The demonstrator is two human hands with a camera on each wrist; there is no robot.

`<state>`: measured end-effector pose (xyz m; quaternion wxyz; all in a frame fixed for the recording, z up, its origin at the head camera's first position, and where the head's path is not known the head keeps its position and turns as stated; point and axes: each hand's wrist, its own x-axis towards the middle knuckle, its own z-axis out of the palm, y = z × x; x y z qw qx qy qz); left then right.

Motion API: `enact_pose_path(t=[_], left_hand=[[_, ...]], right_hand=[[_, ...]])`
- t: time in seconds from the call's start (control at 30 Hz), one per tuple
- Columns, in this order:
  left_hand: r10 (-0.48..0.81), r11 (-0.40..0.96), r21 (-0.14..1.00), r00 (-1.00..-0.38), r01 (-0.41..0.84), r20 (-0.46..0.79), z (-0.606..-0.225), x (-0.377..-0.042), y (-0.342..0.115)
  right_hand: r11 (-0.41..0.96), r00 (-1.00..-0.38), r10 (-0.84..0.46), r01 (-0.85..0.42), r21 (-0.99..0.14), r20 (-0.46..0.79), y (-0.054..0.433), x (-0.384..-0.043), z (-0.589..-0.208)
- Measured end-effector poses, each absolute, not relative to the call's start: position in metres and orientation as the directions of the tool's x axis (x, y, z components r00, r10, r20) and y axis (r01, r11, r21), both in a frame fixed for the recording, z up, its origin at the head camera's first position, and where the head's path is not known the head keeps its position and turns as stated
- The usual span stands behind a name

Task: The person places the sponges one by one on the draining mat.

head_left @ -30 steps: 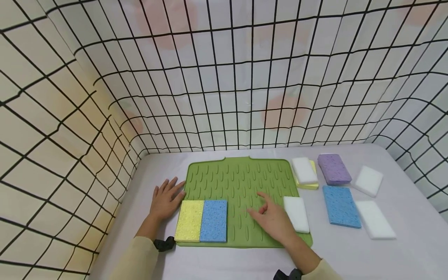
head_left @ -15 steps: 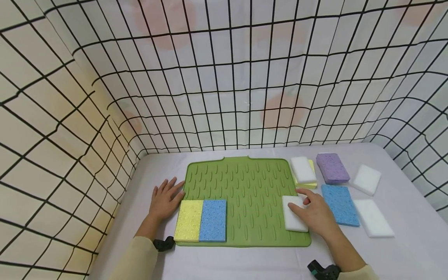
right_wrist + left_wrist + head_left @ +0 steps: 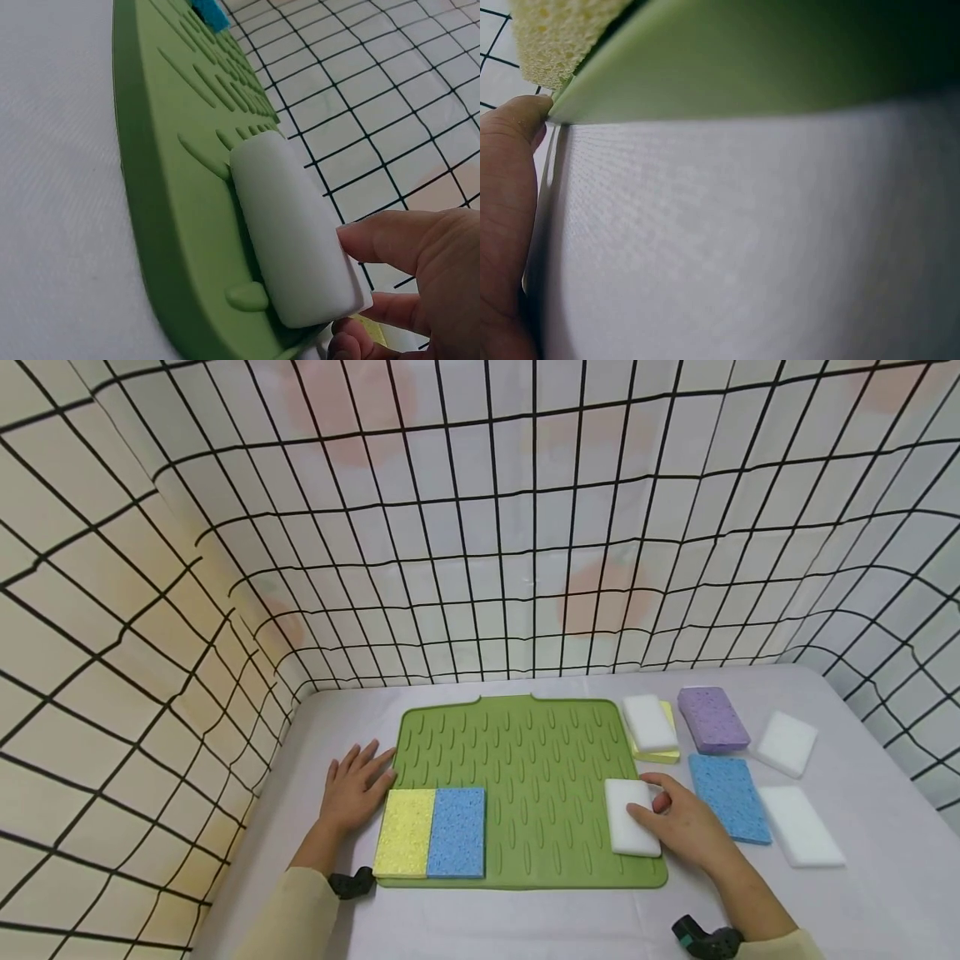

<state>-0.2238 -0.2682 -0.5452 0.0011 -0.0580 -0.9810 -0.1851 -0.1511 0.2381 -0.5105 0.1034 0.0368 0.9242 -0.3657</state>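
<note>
A green ridged mat (image 3: pixel 517 752) lies on the white table. My left hand (image 3: pixel 354 789) rests flat at its left edge, fingers spread, the thumb beside a yellow sponge (image 3: pixel 403 835). Against that sponge lies a blue sponge (image 3: pixel 456 833), both on the mat's near left corner. On the mat's right edge is a white melamine sponge (image 3: pixel 628 818). My right hand (image 3: pixel 682 822) pinches this white sponge by its right side. The right wrist view shows the thumb on the upper edge of the white sponge (image 3: pixel 296 232) and curled fingers at its end.
Right of the mat, a white sponge (image 3: pixel 649 723) sits on a yellow one (image 3: pixel 666 757). Beyond are a purple sponge (image 3: pixel 712 718), a blue sponge (image 3: pixel 729 797) and white sponges (image 3: pixel 786 743). A black wire grid (image 3: pixel 510 527) surrounds the table's back and sides.
My right hand has moved right from above the mat's middle to the white sponge at its right edge and taken hold there. The left hand has stayed in place.
</note>
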Motion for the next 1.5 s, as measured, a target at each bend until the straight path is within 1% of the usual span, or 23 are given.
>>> enact_pose_path(t=[0.23,0.53,0.7,0.83,1.07,1.3,1.5], left_hand=[[0.113,0.924,0.367,-0.994,0.107,0.007,-0.546,-0.225,-0.269],[0.11,0.924,0.368,-0.994,0.105,0.006,-0.546,-0.227,-0.269],[0.108,0.925,0.366,-0.994,0.103,0.007,-0.547,-0.228,-0.268],[0.106,0.924,0.369,-0.994,0.103,0.012,-0.547,-0.228,-0.267],[0.107,0.925,0.366,-0.994,0.104,0.012,-0.548,-0.228,-0.267],[0.115,0.93,0.35,-0.993,0.112,0.012,-0.548,-0.229,-0.27],[0.119,0.928,0.354,-0.993,0.114,0.009,-0.546,-0.227,-0.27]], right_hand=[[0.732,-0.975,0.003,0.152,-0.664,-0.221,0.237,-0.153,-0.511],[0.678,-0.992,0.009,0.097,-0.729,-0.124,0.228,-0.152,-0.513],[0.655,-0.991,0.019,0.114,-0.747,-0.134,0.223,-0.15,-0.51],[0.598,-0.988,0.001,0.125,-0.792,-0.156,0.215,-0.148,-0.501],[0.515,-0.982,-0.042,0.135,-0.847,-0.182,0.186,-0.148,-0.491],[0.45,-0.985,-0.077,0.107,-0.887,-0.158,0.142,-0.149,-0.499],[0.435,-0.982,-0.119,0.084,-0.896,-0.149,0.106,-0.145,-0.506]])
